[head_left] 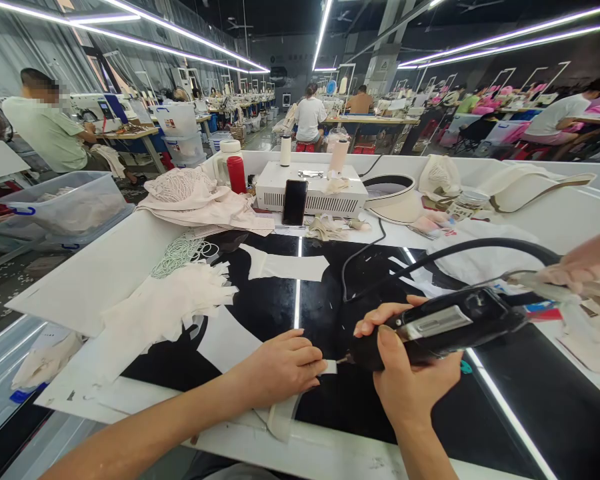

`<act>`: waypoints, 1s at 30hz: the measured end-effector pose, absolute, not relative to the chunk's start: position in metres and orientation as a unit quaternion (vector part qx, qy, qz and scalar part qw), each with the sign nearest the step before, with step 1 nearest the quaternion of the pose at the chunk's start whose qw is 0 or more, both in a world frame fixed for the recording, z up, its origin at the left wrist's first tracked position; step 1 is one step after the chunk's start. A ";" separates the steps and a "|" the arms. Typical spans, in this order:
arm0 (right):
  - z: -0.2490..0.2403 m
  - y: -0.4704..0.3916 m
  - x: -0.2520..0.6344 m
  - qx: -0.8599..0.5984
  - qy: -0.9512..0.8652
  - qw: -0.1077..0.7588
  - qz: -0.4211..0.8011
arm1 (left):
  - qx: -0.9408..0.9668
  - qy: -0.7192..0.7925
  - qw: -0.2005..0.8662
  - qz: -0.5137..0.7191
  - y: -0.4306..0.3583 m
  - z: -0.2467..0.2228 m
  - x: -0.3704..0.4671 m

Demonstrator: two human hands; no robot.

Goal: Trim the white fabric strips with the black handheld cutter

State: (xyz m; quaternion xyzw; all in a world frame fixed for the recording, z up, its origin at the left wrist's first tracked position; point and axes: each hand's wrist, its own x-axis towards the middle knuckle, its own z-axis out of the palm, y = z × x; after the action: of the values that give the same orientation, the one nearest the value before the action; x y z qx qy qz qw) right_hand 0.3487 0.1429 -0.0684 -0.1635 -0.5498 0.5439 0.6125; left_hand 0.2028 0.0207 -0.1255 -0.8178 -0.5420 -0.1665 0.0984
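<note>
My right hand [414,380] is wrapped around a black corded hand tool [445,327] with a silver panel on its side. The tool's thin metal tip points left, at the end of a small white strip [331,367]. My left hand [280,367] lies low over the black tabletop, its fingers together and pressed on that strip. Under and beside the left palm, pale fabric [283,417] hangs toward the front edge. A white curved cut piece [227,340] lies left of this hand, and another cut piece [287,267] rests farther back.
Cream fabric pieces [180,300] and green cord [180,257] are piled on the left. A white box [310,187] with a phone [295,202] against it stands behind. The tool's cable [480,245] arches right. Another person's hand [593,260] reaches in there, beside a sun visor [395,203] farther back.
</note>
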 end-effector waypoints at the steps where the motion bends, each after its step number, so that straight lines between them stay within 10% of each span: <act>1: -0.068 0.143 0.349 -0.164 -0.549 0.613 0.544 | -0.817 -0.542 0.096 -0.172 0.021 -0.126 0.203; 30: -0.068 0.141 0.345 -0.160 -0.543 0.614 0.551 | -0.809 -0.545 0.108 -0.191 0.018 -0.132 0.204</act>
State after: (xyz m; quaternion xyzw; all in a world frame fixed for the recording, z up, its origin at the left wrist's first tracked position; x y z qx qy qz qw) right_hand 0.3449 0.1415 -0.0679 -0.1596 -0.5426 0.5505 0.6140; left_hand 0.2044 0.0183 -0.1317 -0.8094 -0.5449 -0.1906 0.1082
